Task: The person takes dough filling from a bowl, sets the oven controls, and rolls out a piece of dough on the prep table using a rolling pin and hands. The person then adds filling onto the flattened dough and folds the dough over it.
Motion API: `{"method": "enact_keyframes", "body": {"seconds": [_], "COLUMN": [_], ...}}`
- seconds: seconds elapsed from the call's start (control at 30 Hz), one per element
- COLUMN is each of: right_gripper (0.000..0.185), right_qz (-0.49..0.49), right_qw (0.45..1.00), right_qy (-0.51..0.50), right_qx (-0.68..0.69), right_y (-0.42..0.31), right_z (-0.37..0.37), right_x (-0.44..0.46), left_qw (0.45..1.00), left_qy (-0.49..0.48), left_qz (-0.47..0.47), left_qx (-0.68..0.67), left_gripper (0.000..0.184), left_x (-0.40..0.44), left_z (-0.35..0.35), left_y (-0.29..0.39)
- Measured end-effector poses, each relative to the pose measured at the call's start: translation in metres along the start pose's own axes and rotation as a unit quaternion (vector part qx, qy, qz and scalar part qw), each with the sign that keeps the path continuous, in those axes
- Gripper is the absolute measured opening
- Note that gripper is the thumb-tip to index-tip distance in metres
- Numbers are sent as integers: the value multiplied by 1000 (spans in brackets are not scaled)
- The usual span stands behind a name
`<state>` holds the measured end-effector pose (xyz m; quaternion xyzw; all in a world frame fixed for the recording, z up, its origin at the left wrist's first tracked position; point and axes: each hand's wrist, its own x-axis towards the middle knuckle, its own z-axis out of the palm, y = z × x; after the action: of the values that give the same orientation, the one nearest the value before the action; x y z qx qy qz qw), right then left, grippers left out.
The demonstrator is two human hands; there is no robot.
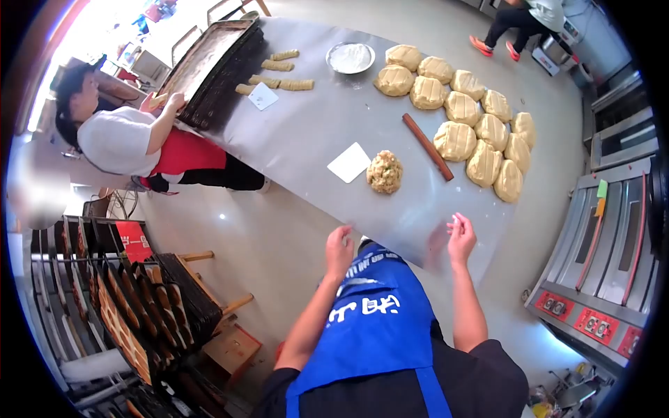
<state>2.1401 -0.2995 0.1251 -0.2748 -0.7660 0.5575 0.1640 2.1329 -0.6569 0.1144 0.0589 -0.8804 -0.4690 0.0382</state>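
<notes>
My left hand (340, 252) hovers just off the near edge of the metal table (293, 139), its fingers loosely curled and apart with nothing visible in them. Over the near right part of the table is my right hand (460, 240), fingers bent and parted, also holding nothing I can see. Ahead of both lies a lumpy mound of chunky filling (385, 173). Beside it on the left is a white square scraper (349, 163). A brown rolling pin (427, 148) rests at an angle to the right. Beyond it sit several scored dough pieces (455, 141) in rows.
A metal bowl of white flour (350, 58) stands at the far side, near several dough strips (296, 84) and another white scraper (263, 96). Stacked dark trays (223, 76) occupy the left end, where a co-worker (118, 139) stands. Ovens (606, 244) line the right; a tray rack (139, 299) is lower left.
</notes>
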Motion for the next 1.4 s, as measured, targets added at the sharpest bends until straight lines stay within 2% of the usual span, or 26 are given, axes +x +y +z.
{"method": "enact_keyframes", "body": {"seconds": [0.03, 0.07, 0.1, 0.17, 0.2, 0.27, 0.3, 0.37, 0.4, 0.53, 0.6, 0.63, 0.7, 0.73, 0.77, 0.83, 0.9, 0.97, 1.07, 1.1, 1.17, 1.27, 1.3, 1.33, 1.37, 1.4], "right_gripper": [24, 24, 25, 26, 26, 26, 26, 26, 26, 27, 27, 28, 28, 28, 28, 28, 28, 32, 46, 55, 60, 54, 51, 48, 46, 43], "right_qz": [5, 8, 2, 1, 0, -7, -7, 21, 40, 89, 98, 107, 113, 128, 123, 141, 159, 192, 242, 236, 202, 257, 223, 188, 176, 172], "right_qw": [999, 999, 999, 999, 1000, 999, 999, 996, 992, 964, 951, 940, 936, 927, 930, 944, 957, 968, 951, 943, 937, 912, 917, 915, 916, 917], "right_qy": [0, 3, -2, -5, 0, 16, 24, 87, 116, 248, 293, 323, 334, 351, 348, 296, 237, 134, -39, -58, -38, 49, 125, 202, 217, 266], "right_qx": [35, 33, 37, 34, 31, 44, 45, 22, 10, 22, 21, 25, 15, 4, 0, 19, 55, 95, 191, 227, 283, 317, 306, 293, 289, 242], "right_y": [-9, -20, -30, -48, -58, -61, -65, -76, -81, -94, -109, -117, -119, -126, -129, -145, -164, -191, -216, -211, -231, -222, -227, -228, -202, -193], "right_z": [21, 37, 50, 64, 68, 78, 81, 84, 85, 97, 116, 129, 157, 171, 184, 213, 246, 284, 342, 358, 379, 375, 367, 359, 332, 302], "right_x": [9, 16, 19, 16, 14, 18, 15, 6, -1, -32, -54, -63, -85, -87, -85, -93, -84, -68, -41, -36, -22, -11, -8, -3, -2, -2], "left_qw": [996, 995, 994, 979, 979, 925, 924, 889, 887, 849, 778, 781, 763, 787, 792, 895, 903, 928, 913, 904, 883, 844, 823, 823, 816, 831], "left_qy": [-14, -62, -68, -106, -111, -117, -120, -166, -218, -269, -209, -204, -277, -302, -299, -319, -328, -212, -199, -178, -201, -225, -233, -284, -298, -326], "left_qz": [66, 48, 46, 90, 87, 125, 132, 170, 155, 209, 320, 319, 365, 357, 353, 259, 232, 306, 355, 388, 424, 484, 516, 492, 494, 448], "left_qx": [60, 69, 69, 151, 149, 340, 339, 391, 376, 404, 499, 497, 456, 402, 398, 173, 151, 30, 23, 14, -23, -47, -44, -22, -26, -52], "left_gripper": [31, 37, 37, 45, 45, 72, 72, 87, 83, 78, 71, 71, 57, 40, 40, 32, 34, 40, 40, 40, 40, 44, 48, 58, 58, 61], "left_x": [26, 49, 74, 121, 138, 180, 196, 221, 232, 263, 278, 289, 314, 329, 342, 363, 378, 385, 386, 382, 369, 350, 344, 341, 339, 339], "left_z": [2, 2, 3, 3, 10, 28, 34, 47, 35, 29, 26, 12, -19, -23, -27, -38, -51, -58, -67, -70, -77, -82, -82, -86, -86, -83], "left_y": [3, 6, 12, 27, 28, 29, 21, 1, 19, 5, -20, -20, -9, -14, -21, -35, -44, -51, -26, -9, 23, 48, 56, 63, 60, 55]}}
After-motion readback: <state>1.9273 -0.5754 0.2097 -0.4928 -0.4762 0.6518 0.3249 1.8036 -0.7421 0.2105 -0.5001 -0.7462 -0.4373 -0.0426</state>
